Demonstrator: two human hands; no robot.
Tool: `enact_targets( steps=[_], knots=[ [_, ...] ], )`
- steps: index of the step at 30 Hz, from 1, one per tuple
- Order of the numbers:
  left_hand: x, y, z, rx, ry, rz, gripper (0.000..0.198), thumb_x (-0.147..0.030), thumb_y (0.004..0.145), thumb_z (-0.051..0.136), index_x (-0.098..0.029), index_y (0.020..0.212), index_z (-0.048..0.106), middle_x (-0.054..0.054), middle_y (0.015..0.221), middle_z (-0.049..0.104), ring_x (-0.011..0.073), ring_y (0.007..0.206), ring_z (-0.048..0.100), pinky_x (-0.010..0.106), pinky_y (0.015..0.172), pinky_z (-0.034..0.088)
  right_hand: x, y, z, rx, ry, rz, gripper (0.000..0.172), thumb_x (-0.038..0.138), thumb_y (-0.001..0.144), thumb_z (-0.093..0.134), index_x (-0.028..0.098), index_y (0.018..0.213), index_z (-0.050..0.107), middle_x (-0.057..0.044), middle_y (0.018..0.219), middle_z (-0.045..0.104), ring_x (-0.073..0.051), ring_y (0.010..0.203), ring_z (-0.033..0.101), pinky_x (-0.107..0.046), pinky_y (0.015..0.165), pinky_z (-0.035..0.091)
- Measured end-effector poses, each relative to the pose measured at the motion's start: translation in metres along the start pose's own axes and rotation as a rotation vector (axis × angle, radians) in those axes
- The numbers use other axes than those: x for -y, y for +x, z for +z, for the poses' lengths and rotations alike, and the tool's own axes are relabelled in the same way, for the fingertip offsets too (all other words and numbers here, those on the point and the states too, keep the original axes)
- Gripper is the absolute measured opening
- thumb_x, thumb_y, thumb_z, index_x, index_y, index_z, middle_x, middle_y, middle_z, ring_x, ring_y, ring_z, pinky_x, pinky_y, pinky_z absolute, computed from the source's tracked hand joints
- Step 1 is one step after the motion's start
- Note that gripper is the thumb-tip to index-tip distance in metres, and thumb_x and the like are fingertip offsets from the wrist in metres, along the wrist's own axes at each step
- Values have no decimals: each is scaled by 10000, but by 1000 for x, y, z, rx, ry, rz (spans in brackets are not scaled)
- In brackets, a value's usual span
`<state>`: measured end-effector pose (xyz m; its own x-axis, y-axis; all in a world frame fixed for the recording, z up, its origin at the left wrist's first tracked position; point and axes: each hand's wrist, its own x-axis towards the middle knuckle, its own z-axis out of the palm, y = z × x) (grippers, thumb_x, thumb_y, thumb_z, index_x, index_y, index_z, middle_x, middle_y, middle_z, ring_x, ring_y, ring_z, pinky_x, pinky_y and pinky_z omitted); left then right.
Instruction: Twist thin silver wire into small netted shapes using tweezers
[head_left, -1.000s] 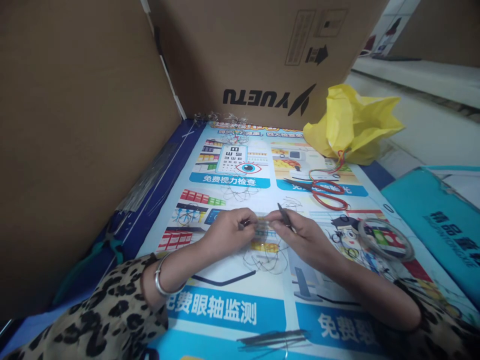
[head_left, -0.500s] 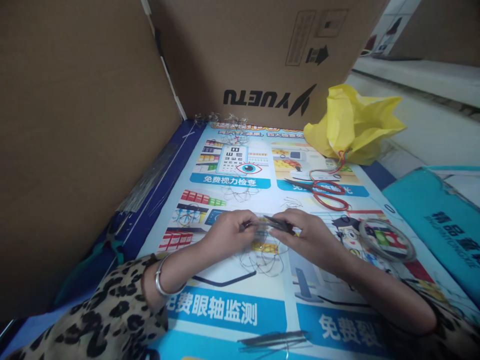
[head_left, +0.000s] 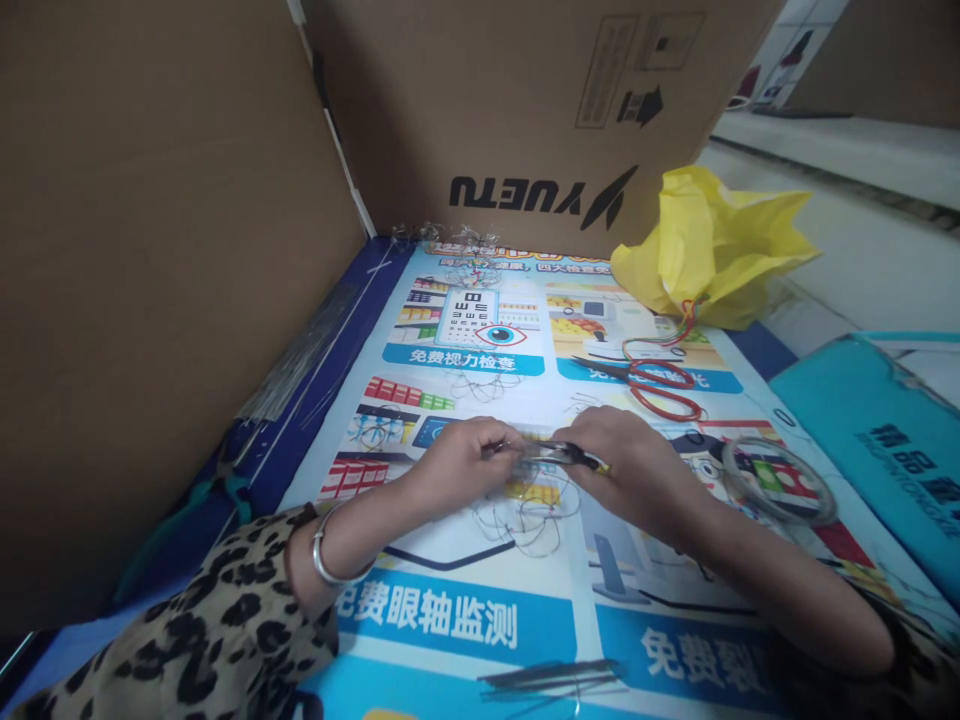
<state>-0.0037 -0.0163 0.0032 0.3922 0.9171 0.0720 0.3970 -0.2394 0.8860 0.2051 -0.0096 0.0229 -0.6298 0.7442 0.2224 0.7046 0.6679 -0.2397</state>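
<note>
My left hand (head_left: 457, 468) is closed in a pinch on a small wire eyeglass frame (head_left: 529, 455) just above a printed poster (head_left: 465, 620). My right hand (head_left: 637, 470) is closed round a thin dark tool (head_left: 570, 455), whose tip lies level and points left at the frame. Under both hands lie loose wire frames (head_left: 525, 520) in a tangle. A silver bangle (head_left: 319, 550) sits on my left wrist, beside a leopard-print sleeve.
Cardboard walls (head_left: 150, 250) stand at the left and back. A yellow plastic bag (head_left: 712, 250), red-handled scissors (head_left: 660, 385) and a clear wire coil (head_left: 780, 480) lie to the right. A bundle of metal rods (head_left: 300, 350) rests at the left; dark rods (head_left: 547, 678) lie near the front edge.
The dark tool in my right hand has swung from pointing upward to lying level, tip toward the frame. My right hand has shifted slightly right; my left hand has stayed put.
</note>
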Motion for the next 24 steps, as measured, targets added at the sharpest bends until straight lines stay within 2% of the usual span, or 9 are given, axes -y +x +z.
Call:
enact_targets(
  steps=[3, 7, 11, 17, 24],
  knots=[
    [0, -1, 0, -18, 6, 21, 176, -110, 730, 482, -156, 764, 648, 17, 770, 648, 116, 729, 577, 229, 686, 441, 4, -1, -9, 77, -291, 14, 122, 227, 788, 529, 208, 778, 649, -60, 741, 589, -191, 732, 480, -309, 646, 262],
    [-1, -1, 1, -30, 1, -3, 159, -118, 719, 499, -171, 746, 647, 10, 762, 658, 115, 716, 577, 226, 672, 448, 11, -2, -11, 102, -455, 20, 82, 229, 762, 562, 214, 752, 642, -56, 724, 589, -189, 706, 459, -319, 628, 210],
    [-1, 0, 2, -86, -35, -51, 142, -132, 711, 519, -164, 754, 651, 7, 743, 663, 112, 691, 573, 219, 645, 443, 12, -3, -7, 83, -502, 23, 81, 239, 765, 564, 218, 764, 643, -54, 724, 591, -195, 710, 458, -321, 625, 192],
    [1, 1, 3, -61, -63, -79, 117, -158, 737, 510, -149, 746, 626, 0, 687, 622, 100, 631, 526, 216, 612, 412, 10, -2, -8, 75, -543, 41, 89, 233, 777, 548, 221, 769, 636, -52, 723, 593, -204, 718, 466, -319, 625, 186],
    [-3, 1, 1, -116, -55, -66, 27, -164, 746, 524, -162, 766, 543, -20, 713, 569, 92, 650, 501, 205, 615, 393, 9, -3, -6, 48, -546, 42, 72, 235, 760, 569, 210, 751, 636, -58, 704, 593, -198, 704, 466, -325, 613, 184]
  ],
)
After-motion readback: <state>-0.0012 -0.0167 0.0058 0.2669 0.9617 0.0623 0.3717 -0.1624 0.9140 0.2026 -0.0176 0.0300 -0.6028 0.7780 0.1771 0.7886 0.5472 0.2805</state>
